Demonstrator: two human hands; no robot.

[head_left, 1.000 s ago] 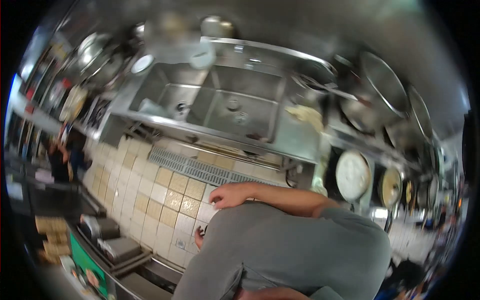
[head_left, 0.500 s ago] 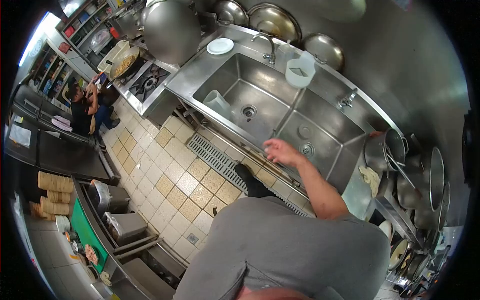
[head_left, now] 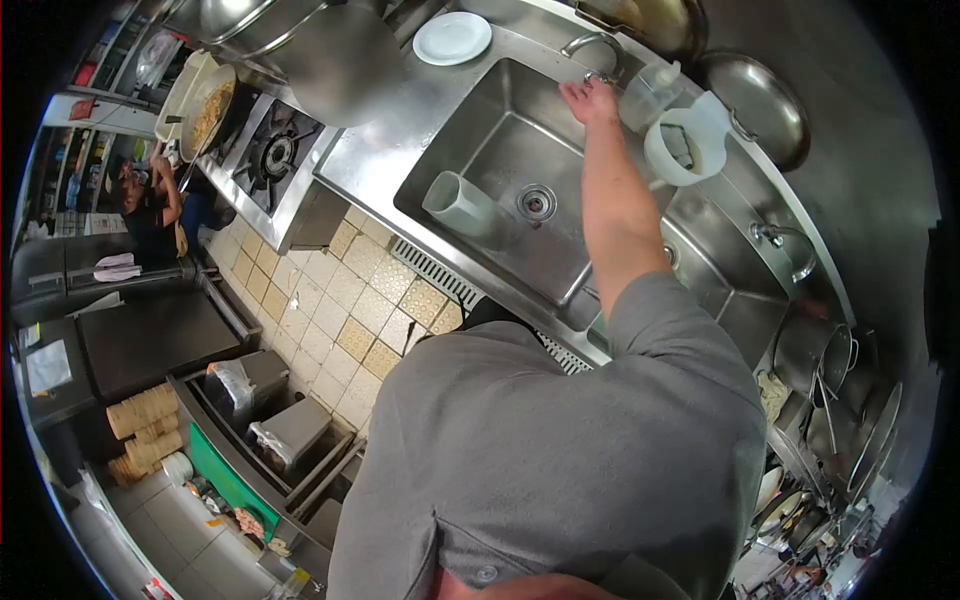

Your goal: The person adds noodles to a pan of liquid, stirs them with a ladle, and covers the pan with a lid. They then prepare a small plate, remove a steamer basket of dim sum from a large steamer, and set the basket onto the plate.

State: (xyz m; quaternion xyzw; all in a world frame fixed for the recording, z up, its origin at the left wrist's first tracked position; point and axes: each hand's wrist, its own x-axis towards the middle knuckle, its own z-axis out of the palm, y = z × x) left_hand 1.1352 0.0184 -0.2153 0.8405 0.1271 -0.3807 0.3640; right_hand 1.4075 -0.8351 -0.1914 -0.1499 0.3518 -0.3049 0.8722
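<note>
My right hand (head_left: pixel 592 103) is stretched out over the back of the left sink basin (head_left: pixel 510 150). Its fingers are extended and apart, with the fingertips right at the base of the curved metal faucet (head_left: pixel 597 42). A translucent plastic jug (head_left: pixel 460 205) lies tilted in that basin, beside the drain (head_left: pixel 536 203). Just right of my hand, on the back ledge, stands a clear pump bottle (head_left: pixel 650 95). A white plastic container with a handle (head_left: pixel 680 150) sits next to it, with something dark inside. My left hand is out of view.
A white plate (head_left: pixel 452 38) lies on the counter left of the faucet. Further left are a gas burner (head_left: pixel 270 158) and a wok of food (head_left: pixel 208 118); a person (head_left: pixel 155 215) is near it. A second faucet (head_left: pixel 785 240) and stacked pots (head_left: pixel 815 350) are right.
My right hand has moved from the sink's front edge up and across the basin to the faucet. My body has leaned closer to the sink, and the view has shifted.
</note>
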